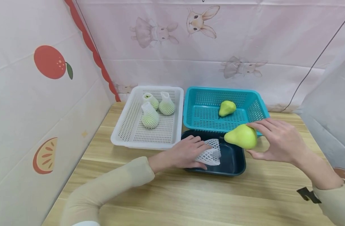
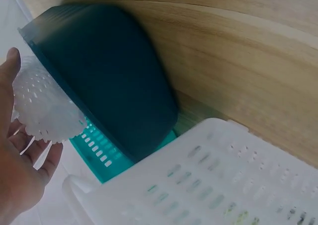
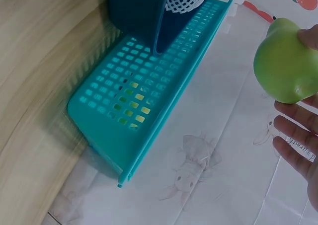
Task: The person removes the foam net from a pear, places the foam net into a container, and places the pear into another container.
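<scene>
My left hand [image 1: 186, 152] grips a white foam fruit net [image 1: 211, 153], holding it over the dark bin [image 1: 231, 168]. In the left wrist view the foam net [image 2: 47, 106] lies between the thumb and curled fingers. A bare green pear [image 1: 244, 137] is pinched by its broad end in my right hand [image 1: 285, 141]. Its narrow end points left, above the bin's right side and close to the teal basket's front rim. The right wrist view has the pear [image 3: 285, 61] between thumb and fingertips.
Behind the bin stands a teal basket [image 1: 206, 121] with one bare pear [image 1: 227, 108] inside. The white basket [image 1: 124, 125] to its left holds several pears [image 1: 150, 119] in foam nets. All rest on a wooden table [image 1: 172, 201] against a printed cloth wall.
</scene>
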Demonstrator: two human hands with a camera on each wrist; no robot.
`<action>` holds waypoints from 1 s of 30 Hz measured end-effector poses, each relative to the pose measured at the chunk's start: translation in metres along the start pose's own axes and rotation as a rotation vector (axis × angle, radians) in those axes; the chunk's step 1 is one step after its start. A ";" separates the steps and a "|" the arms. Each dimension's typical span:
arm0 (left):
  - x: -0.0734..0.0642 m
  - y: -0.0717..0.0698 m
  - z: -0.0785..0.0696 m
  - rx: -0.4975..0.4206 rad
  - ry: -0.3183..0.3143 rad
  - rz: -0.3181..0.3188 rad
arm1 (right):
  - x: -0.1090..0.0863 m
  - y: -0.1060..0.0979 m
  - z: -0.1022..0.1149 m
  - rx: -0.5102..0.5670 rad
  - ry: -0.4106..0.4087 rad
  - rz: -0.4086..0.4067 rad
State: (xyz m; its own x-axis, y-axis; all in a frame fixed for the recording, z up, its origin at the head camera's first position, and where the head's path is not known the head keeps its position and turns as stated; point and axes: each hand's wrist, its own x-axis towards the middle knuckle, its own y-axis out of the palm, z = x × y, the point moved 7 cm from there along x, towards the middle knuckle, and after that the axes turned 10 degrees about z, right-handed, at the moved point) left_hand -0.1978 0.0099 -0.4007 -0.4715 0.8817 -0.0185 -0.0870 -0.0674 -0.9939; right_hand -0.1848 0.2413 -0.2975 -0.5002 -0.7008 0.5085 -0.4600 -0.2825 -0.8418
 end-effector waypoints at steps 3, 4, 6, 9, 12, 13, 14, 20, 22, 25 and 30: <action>0.004 0.005 -0.002 -0.011 -0.005 0.035 | -0.001 0.002 -0.003 0.003 0.003 -0.015; 0.005 0.007 -0.002 -0.010 -0.008 0.049 | -0.002 0.002 -0.004 0.004 0.005 -0.017; 0.006 0.011 -0.003 -0.013 -0.015 0.077 | -0.002 0.003 -0.006 0.006 0.008 -0.018; 0.006 0.016 -0.004 -0.010 -0.024 0.107 | -0.002 0.004 -0.009 0.006 0.008 -0.019; 0.005 0.019 -0.004 -0.011 -0.033 0.116 | -0.002 0.005 -0.011 -0.001 0.010 -0.014; 0.005 0.019 -0.004 -0.009 -0.035 0.115 | -0.002 0.006 -0.011 -0.003 0.011 -0.014; 0.004 0.020 -0.004 -0.010 -0.036 0.112 | -0.002 0.006 -0.012 -0.005 0.014 -0.012; 0.000 0.015 -0.003 -0.024 -0.032 0.065 | 0.000 0.008 -0.017 -0.014 0.027 -0.002; -0.003 0.012 -0.002 -0.034 -0.037 0.045 | 0.002 0.009 -0.019 -0.014 0.026 -0.001; -0.009 0.007 0.002 -0.042 -0.052 0.023 | 0.005 0.011 -0.021 -0.016 0.024 -0.001; -0.019 0.001 0.008 -0.069 -0.085 0.017 | 0.009 0.013 -0.025 -0.023 0.023 0.010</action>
State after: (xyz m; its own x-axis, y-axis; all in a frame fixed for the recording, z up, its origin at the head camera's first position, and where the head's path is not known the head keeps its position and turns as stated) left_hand -0.1956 -0.0105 -0.4007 -0.5457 0.8375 -0.0286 -0.0195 -0.0468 -0.9987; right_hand -0.2134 0.2478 -0.2993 -0.5217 -0.6883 0.5040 -0.4710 -0.2602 -0.8429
